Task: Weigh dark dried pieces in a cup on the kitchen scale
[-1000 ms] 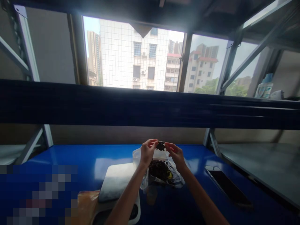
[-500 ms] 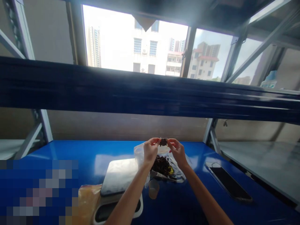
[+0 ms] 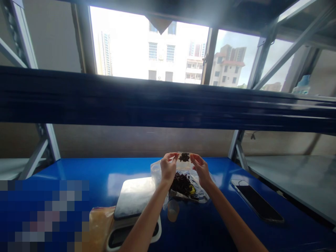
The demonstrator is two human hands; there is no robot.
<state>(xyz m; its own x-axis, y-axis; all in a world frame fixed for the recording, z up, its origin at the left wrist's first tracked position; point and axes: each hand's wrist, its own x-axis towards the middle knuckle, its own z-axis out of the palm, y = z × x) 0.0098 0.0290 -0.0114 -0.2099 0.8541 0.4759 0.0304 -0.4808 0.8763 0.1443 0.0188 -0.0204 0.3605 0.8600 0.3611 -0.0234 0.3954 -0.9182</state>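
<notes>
Between your left hand (image 3: 169, 168) and right hand (image 3: 201, 170), fingers pinch the sides of a small pale pouch (image 3: 186, 165), a dark clump (image 3: 184, 157) showing in or against it. One portion seems set apart; whether it's sealed, you can't tell. Many dark flakes (image 3: 181, 183) lie below in an open plastic bag (image 3: 203, 196) on your glossy blue worktop (image 3: 86, 175), before a bright window (image 3: 131, 52).

Bare forearms (image 3: 150, 215), bare fingers (image 3: 171, 155)
</notes>
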